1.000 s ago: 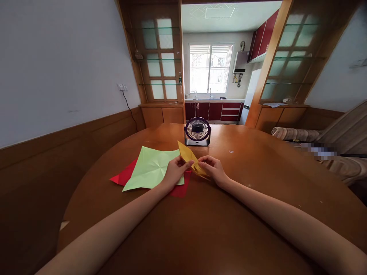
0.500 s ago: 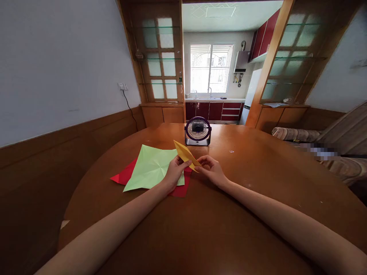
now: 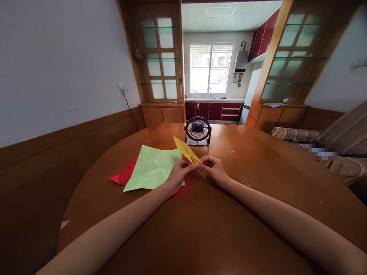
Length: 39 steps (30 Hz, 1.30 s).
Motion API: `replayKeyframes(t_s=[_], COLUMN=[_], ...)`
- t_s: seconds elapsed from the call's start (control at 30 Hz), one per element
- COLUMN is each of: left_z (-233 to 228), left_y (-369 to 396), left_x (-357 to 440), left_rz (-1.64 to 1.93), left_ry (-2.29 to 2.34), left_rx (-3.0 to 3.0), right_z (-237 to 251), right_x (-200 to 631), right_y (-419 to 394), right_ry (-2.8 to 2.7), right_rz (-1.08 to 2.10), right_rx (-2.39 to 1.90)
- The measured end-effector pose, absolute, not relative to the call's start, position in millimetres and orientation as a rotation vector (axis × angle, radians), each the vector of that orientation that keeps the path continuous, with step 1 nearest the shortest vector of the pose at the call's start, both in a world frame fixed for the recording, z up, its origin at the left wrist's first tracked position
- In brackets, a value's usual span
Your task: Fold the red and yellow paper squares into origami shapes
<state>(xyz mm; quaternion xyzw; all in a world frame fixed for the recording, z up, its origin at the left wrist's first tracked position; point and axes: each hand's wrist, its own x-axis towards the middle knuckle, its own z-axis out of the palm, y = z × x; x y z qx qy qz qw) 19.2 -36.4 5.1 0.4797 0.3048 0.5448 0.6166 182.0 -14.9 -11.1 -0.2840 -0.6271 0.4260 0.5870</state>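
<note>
A folded piece of yellow origami paper is held up above the table, its pointed end slanting to the upper left. My left hand is closed on its lower part, with the thumb reaching across toward the other hand. From the right, my right hand pinches the paper's right side, and both thumbs nearly meet. A narrow tip of the paper sticks out below the fingers. Under and beside my left hand lies a creased light green sheet, on top of red paper that shows at its edges.
Beyond my hands a small purple desk fan stands on the round brown wooden table. A padded striped chair is at the right. The wall runs along the left side.
My left hand has shifted right, its thumb now near my right thumb. The yellow paper has turned a little, showing more folds, and a tip now projects lower between the hands.
</note>
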Motion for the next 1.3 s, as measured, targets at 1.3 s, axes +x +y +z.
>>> replayKeyframes(t_s=[1.3], left_z=[10.0], left_y=[-36.4], left_x=[11.8], left_rz=[1.328], left_ry=[0.862], left_rx=[1.260], right_z=[-7.2], right_x=[178.3], right_y=[-32.7], right_ry=[-1.694], right_rz=[0.401], right_rx=[-0.890])
